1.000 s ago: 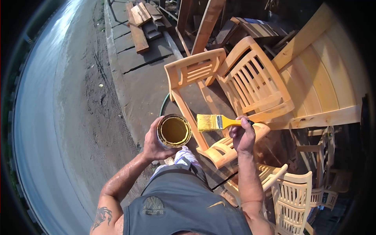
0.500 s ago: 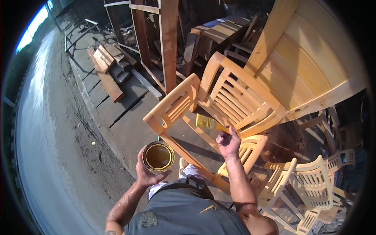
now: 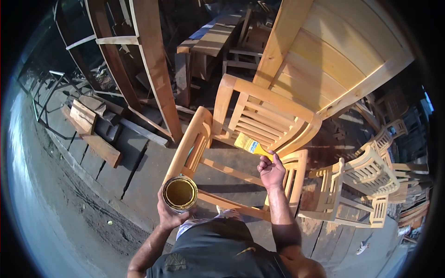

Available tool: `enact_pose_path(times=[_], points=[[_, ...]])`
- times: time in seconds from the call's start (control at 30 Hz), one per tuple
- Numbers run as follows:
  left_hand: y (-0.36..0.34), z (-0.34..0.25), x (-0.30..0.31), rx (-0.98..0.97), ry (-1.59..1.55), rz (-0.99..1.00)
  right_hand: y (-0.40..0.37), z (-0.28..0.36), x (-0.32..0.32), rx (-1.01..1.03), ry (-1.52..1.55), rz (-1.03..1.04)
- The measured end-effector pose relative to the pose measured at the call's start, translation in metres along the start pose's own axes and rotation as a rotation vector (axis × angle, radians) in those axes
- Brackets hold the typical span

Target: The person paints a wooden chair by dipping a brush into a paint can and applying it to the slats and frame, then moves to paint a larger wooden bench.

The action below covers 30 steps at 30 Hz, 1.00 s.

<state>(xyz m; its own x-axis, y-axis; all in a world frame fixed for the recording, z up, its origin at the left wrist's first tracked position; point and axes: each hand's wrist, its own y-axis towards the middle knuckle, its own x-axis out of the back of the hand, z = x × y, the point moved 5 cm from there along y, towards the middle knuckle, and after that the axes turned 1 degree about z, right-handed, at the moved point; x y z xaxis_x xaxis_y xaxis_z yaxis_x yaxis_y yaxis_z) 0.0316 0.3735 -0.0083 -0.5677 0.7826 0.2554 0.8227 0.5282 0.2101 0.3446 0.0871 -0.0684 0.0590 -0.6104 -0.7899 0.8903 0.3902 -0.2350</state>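
An open round can [image 3: 181, 192] with brownish-yellow liquid inside is gripped in my left hand [image 3: 168, 211], its mouth facing up. My right hand [image 3: 271, 172] is closed round the yellow handle of a flat paintbrush [image 3: 252, 145]. The brush's pale bristles point up and left, overlapping the slatted back of a wooden chair [image 3: 273, 103] in this view. That chair has an orange-tan finish, slatted sides and an open seat frame. Its left armrest [image 3: 189, 134] rises just beyond the can, while the right slatted side [image 3: 295, 178] stands beside my right wrist.
A large wooden panel [image 3: 331, 55] leans behind the chair. Paler unfinished chairs [image 3: 366, 171] stand at the right. Wood offcuts [image 3: 90, 125] lie on the paving to the left, near a tall upright frame [image 3: 155, 65]. A road [image 3: 21, 153] runs along the far left.
My view has turned to the right, so the scene sits further left. The brush has tilted, showing its label and bristles pointing more up-left. Both hands keep their holds.
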Motion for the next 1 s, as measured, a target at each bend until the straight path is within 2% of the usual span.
enact_pose_path(times=[0.23, 0.33, 0.47, 0.5, 0.53, 0.67, 0.87, 1.0], points=[[0.076, 0.016, 0.058, -0.087, 0.038, 0.264, -0.01, -0.032, -0.025, 0.237, -0.04, -0.228], [0.098, 0.027, 0.066, -0.102, 0.012, 0.329, 0.002, -0.042, -0.031, 0.322, -0.241, -0.205], [0.117, 0.035, 0.062, -0.104, 0.003, 0.367, 0.035, -0.056, -0.042, 0.517, -0.663, -0.336], [0.122, 0.037, 0.059, -0.125, -0.012, 0.377, 0.051, -0.063, -0.04, 0.539, -0.649, -0.311], [0.127, 0.038, 0.057, -0.136, 0.025, 0.384, 0.063, -0.064, -0.046, 0.54, -0.845, -0.371], [0.145, 0.025, 0.048, -0.123, 0.122, 0.38, 0.129, -0.071, -0.067, 0.882, -1.404, -0.307], [0.174, 0.011, 0.032, -0.079, 0.152, 0.366, 0.213, -0.064, -0.088, 1.171, -1.53, -0.233], [0.181, 0.03, 0.024, -0.07, 0.148, 0.374, 0.238, -0.077, -0.067, 1.154, -1.613, -0.228]])
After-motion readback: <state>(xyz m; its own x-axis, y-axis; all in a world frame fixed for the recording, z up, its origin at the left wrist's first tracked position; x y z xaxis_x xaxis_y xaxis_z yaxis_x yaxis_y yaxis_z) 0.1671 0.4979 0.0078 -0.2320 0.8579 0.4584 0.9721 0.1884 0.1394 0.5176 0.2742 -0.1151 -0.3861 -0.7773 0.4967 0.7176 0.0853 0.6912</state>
